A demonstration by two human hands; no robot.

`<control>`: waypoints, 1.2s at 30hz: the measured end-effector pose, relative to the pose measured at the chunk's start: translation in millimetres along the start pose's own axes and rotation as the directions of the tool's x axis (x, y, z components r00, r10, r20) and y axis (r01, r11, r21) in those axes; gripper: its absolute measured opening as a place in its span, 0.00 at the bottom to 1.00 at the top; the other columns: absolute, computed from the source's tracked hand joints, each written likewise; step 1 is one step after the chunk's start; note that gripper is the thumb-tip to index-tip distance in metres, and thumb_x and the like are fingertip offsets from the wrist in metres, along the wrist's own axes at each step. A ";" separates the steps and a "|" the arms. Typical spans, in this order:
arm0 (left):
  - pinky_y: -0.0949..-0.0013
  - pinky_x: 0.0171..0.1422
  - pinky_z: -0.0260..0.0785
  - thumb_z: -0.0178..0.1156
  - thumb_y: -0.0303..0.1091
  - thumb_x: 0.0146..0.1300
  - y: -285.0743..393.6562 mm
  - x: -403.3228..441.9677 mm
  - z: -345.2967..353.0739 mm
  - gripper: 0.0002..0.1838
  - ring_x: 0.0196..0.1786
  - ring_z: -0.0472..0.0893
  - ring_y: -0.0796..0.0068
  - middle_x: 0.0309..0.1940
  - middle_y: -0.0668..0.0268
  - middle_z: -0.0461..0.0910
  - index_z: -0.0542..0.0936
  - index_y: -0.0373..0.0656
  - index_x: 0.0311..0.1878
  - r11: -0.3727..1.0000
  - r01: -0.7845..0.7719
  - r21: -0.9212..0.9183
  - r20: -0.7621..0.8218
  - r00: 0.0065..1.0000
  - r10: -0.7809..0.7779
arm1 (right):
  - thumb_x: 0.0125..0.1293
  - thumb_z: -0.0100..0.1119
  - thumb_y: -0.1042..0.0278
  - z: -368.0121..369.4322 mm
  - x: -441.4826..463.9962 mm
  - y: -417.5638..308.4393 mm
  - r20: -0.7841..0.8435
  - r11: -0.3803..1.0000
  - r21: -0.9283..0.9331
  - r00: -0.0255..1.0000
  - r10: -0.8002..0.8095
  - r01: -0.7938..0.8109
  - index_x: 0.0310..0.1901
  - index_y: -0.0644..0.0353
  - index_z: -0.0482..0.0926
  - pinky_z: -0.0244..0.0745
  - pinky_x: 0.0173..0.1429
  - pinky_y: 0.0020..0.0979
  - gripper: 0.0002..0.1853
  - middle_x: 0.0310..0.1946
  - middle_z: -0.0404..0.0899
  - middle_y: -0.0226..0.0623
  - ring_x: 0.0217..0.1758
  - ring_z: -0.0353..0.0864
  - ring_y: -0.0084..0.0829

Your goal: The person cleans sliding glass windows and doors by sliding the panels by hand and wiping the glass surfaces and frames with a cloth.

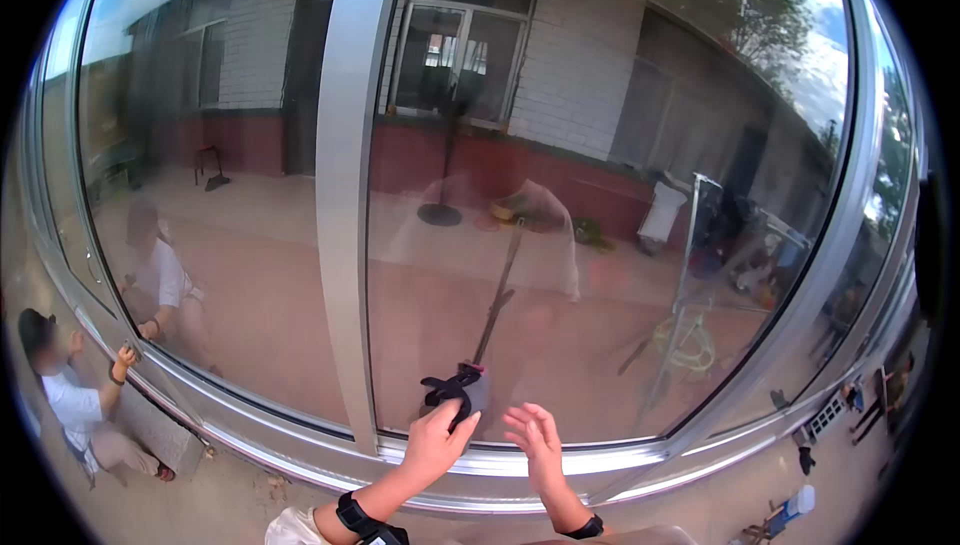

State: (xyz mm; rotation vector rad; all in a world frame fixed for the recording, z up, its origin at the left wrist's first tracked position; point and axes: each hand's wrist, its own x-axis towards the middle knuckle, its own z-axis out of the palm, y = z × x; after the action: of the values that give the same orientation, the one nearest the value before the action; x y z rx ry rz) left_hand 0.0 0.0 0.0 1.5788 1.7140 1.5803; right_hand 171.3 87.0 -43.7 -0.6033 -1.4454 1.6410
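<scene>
My left hand [438,445] grips a black and grey cloth-like item [455,390] low against the large glass pane [600,345]. Black strips stick out on the item's left side. Above it a thin dark rod [495,310] slants up to the right; whether it is a reflection or a real thing I cannot tell. Close by on the right, my right hand [538,440] is raised near the lower frame, fingers apart and slightly bent, holding nothing. Both wrists wear black bands.
A metal post [345,195] divides the glass, and a silver sill [590,460] runs below. At left a person in white [75,400] sits beside the frame. Lower right are a blue and white object [795,505] and another person [887,395]. The glass shows yard reflections.
</scene>
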 end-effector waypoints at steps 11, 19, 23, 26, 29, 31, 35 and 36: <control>0.58 0.61 0.66 0.63 0.35 0.55 122.0 77.7 12.4 0.19 0.61 0.72 0.57 0.56 0.55 0.74 0.78 0.41 0.50 0.521 -0.725 0.450 0.097 0.620 0.779 | 0.70 0.34 0.39 -114.2 21.4 -141.6 -0.370 0.664 0.408 0.778 -0.507 0.627 0.64 0.58 0.60 0.54 0.70 0.37 0.33 0.61 0.66 0.34 0.65 0.63 0.34; 0.55 0.72 0.47 0.54 0.38 0.63 156.0 170.3 -139.8 0.28 0.72 0.57 0.64 0.70 0.64 0.57 0.63 0.46 0.67 0.156 0.009 0.988 -0.146 0.399 0.905 | 0.73 0.40 0.60 -217.7 143.2 -311.0 -0.183 0.148 -0.738 0.017 -0.983 0.658 0.68 0.65 0.53 0.50 0.69 0.30 0.27 0.67 0.56 0.39 0.69 0.55 0.30; 0.55 0.73 0.44 0.51 0.39 0.65 147.6 194.5 -169.5 0.31 0.74 0.52 0.63 0.73 0.64 0.50 0.57 0.47 0.70 0.215 -0.001 0.977 -0.199 0.371 0.907 | 0.68 0.46 0.48 -158.6 171.4 -374.3 0.160 -0.167 -0.984 -0.114 -0.980 0.056 0.69 0.52 0.58 0.36 0.72 0.50 0.31 0.71 0.50 0.44 0.76 0.41 0.45; 0.55 0.73 0.43 0.50 0.37 0.65 146.6 197.2 -173.4 0.32 0.74 0.50 0.62 0.73 0.63 0.48 0.55 0.47 0.71 0.238 -0.058 0.970 -0.198 0.385 0.901 | 0.68 0.41 0.41 -97.6 192.4 -401.2 0.198 -0.197 -0.980 -0.104 -0.975 -0.022 0.68 0.46 0.61 0.35 0.72 0.54 0.30 0.72 0.49 0.42 0.76 0.39 0.44; 0.54 0.73 0.43 0.51 0.33 0.63 148.5 196.9 -171.7 0.32 0.74 0.49 0.61 0.73 0.63 0.49 0.56 0.48 0.71 0.243 -0.106 0.964 -0.187 0.379 0.906 | 0.67 0.39 0.37 -28.5 216.2 -420.9 0.269 -0.264 -0.963 -0.169 -0.948 -0.055 0.67 0.44 0.63 0.36 0.71 0.56 0.31 0.71 0.51 0.42 0.75 0.41 0.46; 0.54 0.74 0.40 0.48 0.35 0.66 144.8 194.4 -169.7 0.30 0.75 0.47 0.62 0.73 0.64 0.48 0.55 0.48 0.71 0.262 -0.107 0.959 -0.192 0.434 0.880 | 0.66 0.40 0.36 21.7 229.5 -426.9 0.340 -0.345 -0.939 -0.184 -0.922 -0.003 0.66 0.43 0.65 0.36 0.70 0.58 0.32 0.69 0.53 0.45 0.74 0.43 0.49; 0.54 0.74 0.40 0.48 0.34 0.66 148.3 194.3 -167.2 0.30 0.75 0.48 0.62 0.73 0.63 0.48 0.56 0.49 0.71 0.274 -0.154 0.949 -0.189 0.417 0.889 | 0.65 0.41 0.36 125.0 247.5 -418.5 0.496 -0.500 -0.865 -0.199 -0.845 -0.030 0.65 0.43 0.65 0.38 0.69 0.60 0.31 0.70 0.53 0.45 0.74 0.43 0.48; 0.53 0.74 0.41 0.49 0.33 0.65 148.5 193.7 -164.2 0.31 0.75 0.48 0.62 0.73 0.63 0.48 0.56 0.48 0.71 0.278 -0.162 0.947 -0.191 0.411 0.891 | 0.64 0.42 0.36 146.0 246.1 -409.5 0.537 -0.552 -0.834 -0.206 -0.818 0.016 0.65 0.43 0.66 0.39 0.68 0.60 0.31 0.69 0.54 0.45 0.73 0.45 0.48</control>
State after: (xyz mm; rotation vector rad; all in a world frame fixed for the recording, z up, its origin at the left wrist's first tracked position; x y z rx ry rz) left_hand -125.5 50.3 261.3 2.5738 2.8986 2.0818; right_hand 37.4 201.2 423.8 -0.3363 -1.2455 -1.1276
